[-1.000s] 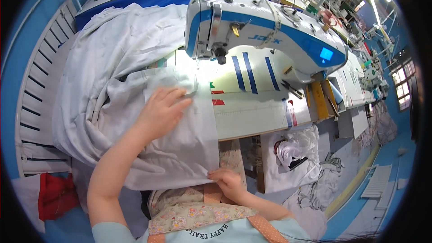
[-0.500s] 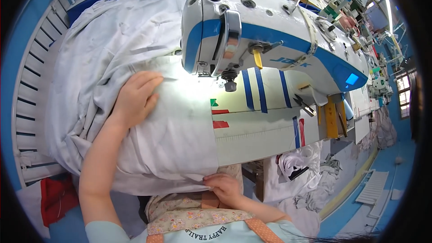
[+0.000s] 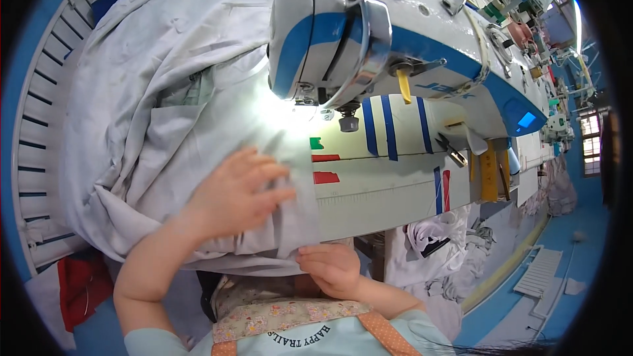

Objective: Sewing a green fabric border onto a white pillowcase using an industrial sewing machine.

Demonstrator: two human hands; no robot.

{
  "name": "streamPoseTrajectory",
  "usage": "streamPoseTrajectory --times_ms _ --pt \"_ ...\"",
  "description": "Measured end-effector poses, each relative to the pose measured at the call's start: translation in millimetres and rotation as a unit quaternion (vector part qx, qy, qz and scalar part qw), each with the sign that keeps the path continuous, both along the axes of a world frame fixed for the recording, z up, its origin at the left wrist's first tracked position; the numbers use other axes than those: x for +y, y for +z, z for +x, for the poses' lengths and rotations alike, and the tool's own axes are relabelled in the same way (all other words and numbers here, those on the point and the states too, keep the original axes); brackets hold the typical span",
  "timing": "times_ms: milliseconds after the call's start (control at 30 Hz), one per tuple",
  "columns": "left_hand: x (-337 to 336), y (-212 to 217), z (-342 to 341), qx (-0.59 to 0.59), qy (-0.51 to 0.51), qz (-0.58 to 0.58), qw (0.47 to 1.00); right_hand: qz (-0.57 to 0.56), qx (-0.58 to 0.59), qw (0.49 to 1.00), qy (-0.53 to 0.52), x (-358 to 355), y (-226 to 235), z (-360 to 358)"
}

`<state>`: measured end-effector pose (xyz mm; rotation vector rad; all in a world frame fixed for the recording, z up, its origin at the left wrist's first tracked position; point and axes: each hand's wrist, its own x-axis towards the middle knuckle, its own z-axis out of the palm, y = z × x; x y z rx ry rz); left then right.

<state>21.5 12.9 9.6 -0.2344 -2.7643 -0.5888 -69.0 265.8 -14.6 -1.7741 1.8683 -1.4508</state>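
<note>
Left hand (image 3: 237,194) flat, fingers spread on white fabric (image 3: 165,112) by sewing machine (image 3: 369,46) | right hand (image 3: 330,267) pinching fabric hem at table (image 3: 382,198) front edge

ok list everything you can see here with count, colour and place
sewing machine: one, white and blue, top centre on the table
table: one, pale, centre right
fabric: one big heap, white, left of the machine, running under its head
tape marks: three, one green and two red, on the table beside the fabric edge
red cloth: one, lower left
slatted rack: one, white, far left
cloth pile: one, white, under the table, right
left hand: flat on the fabric
right hand: pinching the fabric's near edge
</note>
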Motion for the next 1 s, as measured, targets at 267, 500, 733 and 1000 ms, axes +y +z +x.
streamPoseTrajectory --times_ms 267,500,733,1000 --pt "-54.1 13.6 -49.5 0.042 0.006 0.015 0.999 0.035 0.041 0.999 0.000 -30.8 18.5 -22.1" --pt "-106.5 2.7 -80.8 0.016 0.060 -0.020 0.998 0.050 0.091 0.995 0.009 -63.0 30.5 -50.3" --pt "-150.7 -6.4 -120.3 0.132 0.104 -0.032 0.985 0.068 0.083 0.994 0.020 -95.9 27.4 -82.2" --pt "-171.6 -11.7 -127.1 0.210 0.208 -0.038 0.955 0.097 -0.271 0.949 -0.128 -108.6 39.5 -59.3"
